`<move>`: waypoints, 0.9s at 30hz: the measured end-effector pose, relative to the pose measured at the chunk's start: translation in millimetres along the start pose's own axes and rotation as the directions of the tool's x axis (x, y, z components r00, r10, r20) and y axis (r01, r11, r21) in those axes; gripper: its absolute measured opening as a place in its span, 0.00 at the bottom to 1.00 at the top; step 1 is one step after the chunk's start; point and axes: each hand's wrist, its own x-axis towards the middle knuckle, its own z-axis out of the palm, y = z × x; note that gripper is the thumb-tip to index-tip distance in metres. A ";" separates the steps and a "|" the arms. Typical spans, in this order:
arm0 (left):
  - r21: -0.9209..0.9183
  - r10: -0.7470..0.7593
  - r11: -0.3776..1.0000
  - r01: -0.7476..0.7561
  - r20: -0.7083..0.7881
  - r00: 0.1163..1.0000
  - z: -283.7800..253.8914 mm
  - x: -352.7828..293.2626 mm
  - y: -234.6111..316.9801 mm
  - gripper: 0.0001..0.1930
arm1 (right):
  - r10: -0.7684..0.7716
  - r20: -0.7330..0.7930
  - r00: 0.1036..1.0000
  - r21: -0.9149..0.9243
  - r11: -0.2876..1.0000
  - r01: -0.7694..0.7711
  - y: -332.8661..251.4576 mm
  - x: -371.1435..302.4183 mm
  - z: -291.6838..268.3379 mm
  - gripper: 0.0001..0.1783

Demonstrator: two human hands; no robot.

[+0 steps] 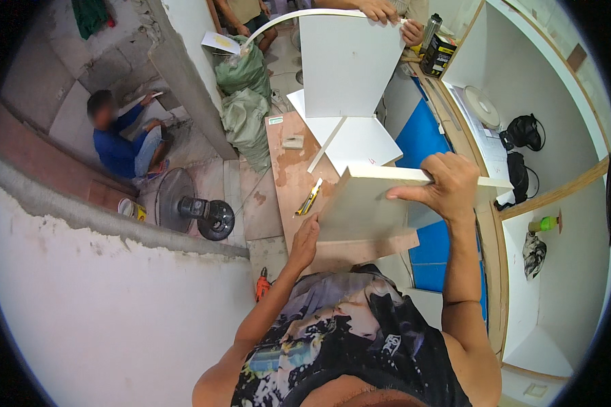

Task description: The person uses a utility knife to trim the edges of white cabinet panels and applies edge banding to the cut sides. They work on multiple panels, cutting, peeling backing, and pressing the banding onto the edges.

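Board [366, 203] is what my fingers have: a pale laminated panel, tilted up on edge, its long axis running left to right across my front and rising a little toward the right. My right hand [448, 184] clamps its top edge, fingers [414, 193] curled over the near face and pinching the thickness against the thumb on the far side, as far as I can tell. My left hand [305, 241] lies lower and to the left, fingers pressed together and laid flat against the panel's lower left edge, pushing more than gripping; I cannot see whether the thumb hooks behind. So the panel sits between both hands, the right one higher and farther out, the left one nearer my body.

My right arm reaches up nearly straight from the shoulder, elbow low, wrist bent forward over the edge. My left forearm angles in from the lower left, elbow bent.

Under the panel lies the bench [285, 176], a brown plywood top, with a yellow-handled utility knife [310, 197] just left of the panel's corner and a small grey block [292, 142] farther up. Beyond it another person's hands [387, 12] hold a second white panel [346, 61] upright, well apart from mine. Left of the bench stand green sacks [243, 102] and a floor fan [193, 207]; a person in blue [119, 139] crouches farther left.
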 end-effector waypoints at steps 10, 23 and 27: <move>-0.124 -0.270 0.960 0.251 -0.168 0.948 30.7 17.0 -66.0 0.40 | -0.033 0.030 0.999 0.139 0.990 0.028 8.6 0.3 44.0 0.36; 0.095 0.309 0.942 -0.321 -0.611 0.728 8.5 68.0 152.9 0.31 | -0.084 0.179 0.980 0.371 0.929 0.012 74.2 -17.0 49.9 0.22; 0.100 0.214 0.975 -0.196 -0.638 0.740 -11.0 66.9 157.8 0.27 | 0.086 0.137 0.987 0.193 0.975 -0.111 157.5 -61.9 3.3 0.23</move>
